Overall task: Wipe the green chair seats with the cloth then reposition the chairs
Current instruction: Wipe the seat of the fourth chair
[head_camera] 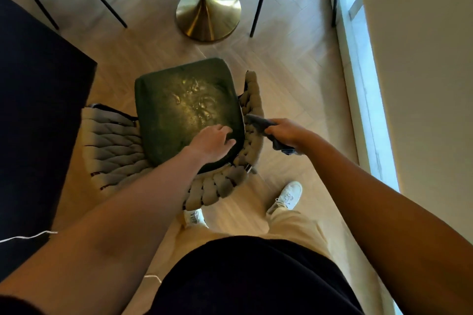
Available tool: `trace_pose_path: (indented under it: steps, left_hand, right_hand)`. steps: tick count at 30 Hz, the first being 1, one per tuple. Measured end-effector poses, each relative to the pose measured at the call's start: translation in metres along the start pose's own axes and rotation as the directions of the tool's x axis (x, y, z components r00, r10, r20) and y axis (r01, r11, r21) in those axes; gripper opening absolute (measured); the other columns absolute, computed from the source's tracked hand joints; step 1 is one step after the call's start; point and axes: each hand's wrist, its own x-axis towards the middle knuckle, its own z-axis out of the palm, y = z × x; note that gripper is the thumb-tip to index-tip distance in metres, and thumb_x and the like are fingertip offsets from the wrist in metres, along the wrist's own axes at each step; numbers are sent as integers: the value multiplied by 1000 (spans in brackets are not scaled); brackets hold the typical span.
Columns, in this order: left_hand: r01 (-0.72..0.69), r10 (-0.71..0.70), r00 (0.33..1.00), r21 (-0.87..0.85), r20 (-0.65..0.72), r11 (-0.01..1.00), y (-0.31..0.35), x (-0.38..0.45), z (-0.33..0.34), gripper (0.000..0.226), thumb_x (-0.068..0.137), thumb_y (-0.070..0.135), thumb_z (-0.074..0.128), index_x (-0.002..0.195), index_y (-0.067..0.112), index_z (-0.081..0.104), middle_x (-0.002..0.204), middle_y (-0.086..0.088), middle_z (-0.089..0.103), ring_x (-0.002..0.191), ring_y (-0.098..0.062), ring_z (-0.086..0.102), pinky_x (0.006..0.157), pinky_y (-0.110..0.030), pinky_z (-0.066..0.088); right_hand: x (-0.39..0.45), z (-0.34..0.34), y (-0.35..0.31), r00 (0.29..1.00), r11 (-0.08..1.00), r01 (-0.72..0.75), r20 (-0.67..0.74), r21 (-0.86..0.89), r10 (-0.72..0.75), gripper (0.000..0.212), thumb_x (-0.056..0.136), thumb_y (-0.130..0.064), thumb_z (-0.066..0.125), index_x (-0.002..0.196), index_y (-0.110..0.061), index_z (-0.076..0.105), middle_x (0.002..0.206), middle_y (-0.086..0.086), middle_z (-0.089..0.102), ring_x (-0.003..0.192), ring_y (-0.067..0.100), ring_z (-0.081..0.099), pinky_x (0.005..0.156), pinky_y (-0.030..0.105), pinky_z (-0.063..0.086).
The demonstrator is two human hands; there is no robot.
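Gripping one cloth, right hand; three chairs visible.

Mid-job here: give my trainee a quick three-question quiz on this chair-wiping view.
1. True or false: the right hand grips the dark grey cloth.
2. Where does the left hand rest? A) the round gold table base B) the rear of the green velvet chair seat C) the pale wooden floor
3. Fill in: the cloth sits over the chair's woven beige ____.

Key: 1 true; 2 B; 3 backrest.
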Motion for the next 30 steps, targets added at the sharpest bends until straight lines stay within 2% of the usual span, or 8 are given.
trace_pose_path:
  steps: [2,7,11,13,16,21,27,30]
  left_hand:
    - [-3,2,1000,-29,-11,1000,31,11,0,50,106,44,46,149,18,46,149,-5,50,137,-24,46,115,-43,38]
    - [-21,20,997,-11,-77,1000,103,43,-1,49,106,42,46,147,16,49,146,-5,54,134,-23,50,114,-41,40]
    - [-40,44,997,50,-70,998,141,70,-10,51,106,43,47,148,14,47,149,-9,51,138,-27,48,116,-43,38]
    - [-51,56,996,70,-68,996,152,87,-16,51,106,44,46,148,15,47,148,-9,52,138,-28,48,115,-43,39]
    - [-54,60,995,80,-74,995,166,115,-26,49,105,46,45,145,17,48,149,-8,51,137,-27,48,115,-45,39]
    - [-63,67,995,57,-71,996,185,167,-52,51,105,44,46,149,17,44,153,-7,48,140,-26,46,116,-44,36]
    - [-82,83,993,14,-84,997,191,253,-95,52,105,44,47,150,17,44,152,-7,48,138,-26,47,114,-43,38]
    - [-76,75,995,-18,-73,997,193,288,-117,53,105,45,47,150,17,44,152,-7,48,138,-26,47,113,-42,38]
  right_hand:
    - [-4,-35,17,1000,1000,-1,10,-4,1,43,102,-16,46,141,-32,53,84,18,60,68,29,47,50,29,39]
    - [-23,-107,39,999,999,31,-8,-39,-31,56,100,-11,38,102,-61,63,54,9,51,44,18,31,43,24,31]
    - [-32,-143,50,999,999,39,-28,-9,-39,62,100,-12,37,107,-69,61,67,15,61,46,19,33,41,26,33]
    - [-30,-158,53,997,1000,31,-67,5,-31,62,99,-12,37,106,-67,63,69,13,64,45,18,36,40,26,35]
    - [-19,-179,57,995,1000,6,-103,3,-6,60,97,-12,37,127,-58,60,79,15,72,39,15,43,40,25,39]
    - [2,-220,50,996,999,-32,-85,31,34,56,97,-12,38,120,-57,61,51,5,56,40,16,39,43,25,37]
    - [52,-284,14,996,999,-31,-85,33,33,58,101,-11,36,126,-58,60,81,19,70,42,17,45,41,25,39]
    - [68,-316,-10,993,997,-48,-102,64,54,41,104,-19,41,127,-46,61,63,12,62,45,17,43,44,25,38]
